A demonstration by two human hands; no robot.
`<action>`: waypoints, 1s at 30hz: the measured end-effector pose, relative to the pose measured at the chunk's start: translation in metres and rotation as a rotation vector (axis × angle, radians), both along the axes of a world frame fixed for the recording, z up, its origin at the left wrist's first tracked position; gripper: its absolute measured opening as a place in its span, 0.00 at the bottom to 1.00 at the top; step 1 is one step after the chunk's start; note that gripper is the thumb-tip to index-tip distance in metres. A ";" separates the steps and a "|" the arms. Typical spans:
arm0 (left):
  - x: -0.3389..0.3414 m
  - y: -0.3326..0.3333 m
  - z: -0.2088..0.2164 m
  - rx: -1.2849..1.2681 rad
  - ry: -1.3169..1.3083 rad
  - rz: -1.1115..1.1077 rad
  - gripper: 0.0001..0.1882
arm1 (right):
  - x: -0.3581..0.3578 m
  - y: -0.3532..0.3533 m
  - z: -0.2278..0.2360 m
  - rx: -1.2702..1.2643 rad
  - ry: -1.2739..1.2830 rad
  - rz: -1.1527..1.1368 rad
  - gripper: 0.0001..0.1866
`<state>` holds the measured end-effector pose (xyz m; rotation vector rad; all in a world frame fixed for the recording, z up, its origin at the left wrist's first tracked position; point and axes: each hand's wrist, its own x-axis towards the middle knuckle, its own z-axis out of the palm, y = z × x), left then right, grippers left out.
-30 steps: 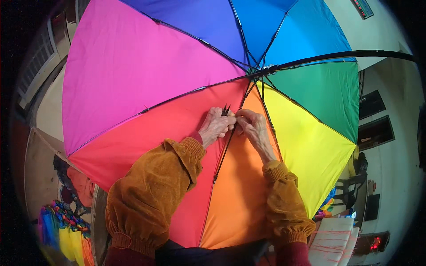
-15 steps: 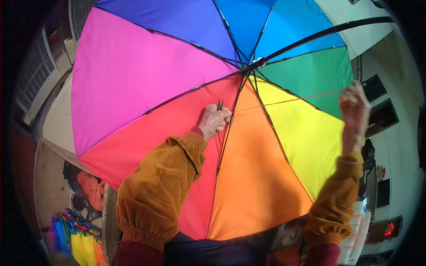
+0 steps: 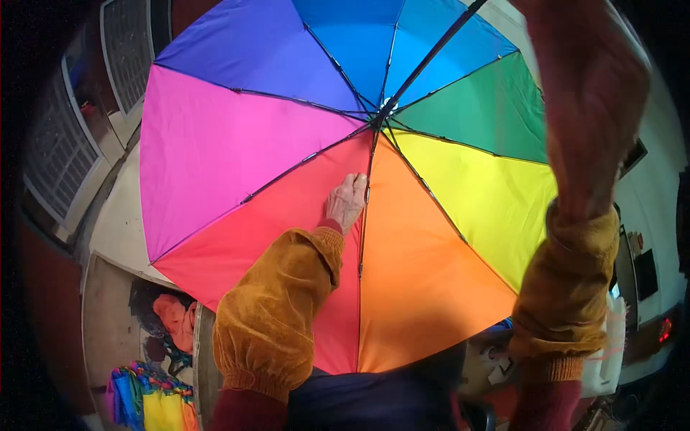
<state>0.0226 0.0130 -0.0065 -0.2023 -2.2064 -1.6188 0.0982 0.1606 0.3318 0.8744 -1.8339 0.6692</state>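
A rainbow-coloured umbrella (image 3: 435, 309) is spread in front of me with its inner side and dark ribs showing. Its black shaft (image 3: 431, 57) slants up to the right from the hub (image 3: 381, 115). My left hand (image 3: 346, 197) lies over the red panel, fingers closed at the rib (image 3: 369, 169) between red and orange; the snips seen in it earlier do not show now. My right hand (image 3: 593, 100) is raised close at the upper right, large and blurred. Its fingers are not clear, and no thread can be made out.
Folded rainbow fabric (image 3: 162, 406) lies at the lower left, below a salmon-coloured cloth (image 3: 176, 320). A pale board (image 3: 118, 223) stands behind the umbrella's left edge. Grilled panels (image 3: 61, 165) are at the far left. White sacking (image 3: 607, 352) is beside my right sleeve.
My right hand has risen and come much closer. The red thread stretched between the hands no longer shows, nor do the snips' tips. The umbrella has turned, its shaft now pointing more steeply upward.
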 end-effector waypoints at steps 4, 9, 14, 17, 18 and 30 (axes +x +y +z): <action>0.002 0.006 -0.008 0.058 -0.026 0.050 0.15 | -0.011 -0.055 -0.003 0.032 -0.002 0.030 0.16; 0.001 0.005 -0.014 -0.092 0.061 0.108 0.14 | -0.024 -0.090 -0.016 0.091 -0.017 0.069 0.16; 0.000 0.002 -0.014 -0.114 -0.037 0.038 0.12 | -0.024 -0.096 -0.022 0.162 -0.021 0.107 0.15; -0.003 0.002 -0.022 -0.051 -0.092 0.009 0.10 | -0.021 -0.096 -0.021 0.200 -0.020 0.141 0.14; -0.004 0.001 -0.024 -0.060 -0.105 0.018 0.09 | -0.016 -0.097 -0.025 0.210 -0.019 0.157 0.14; 0.004 0.008 -0.003 -0.235 0.030 0.073 0.08 | -0.021 -0.087 -0.032 0.366 -0.038 0.255 0.12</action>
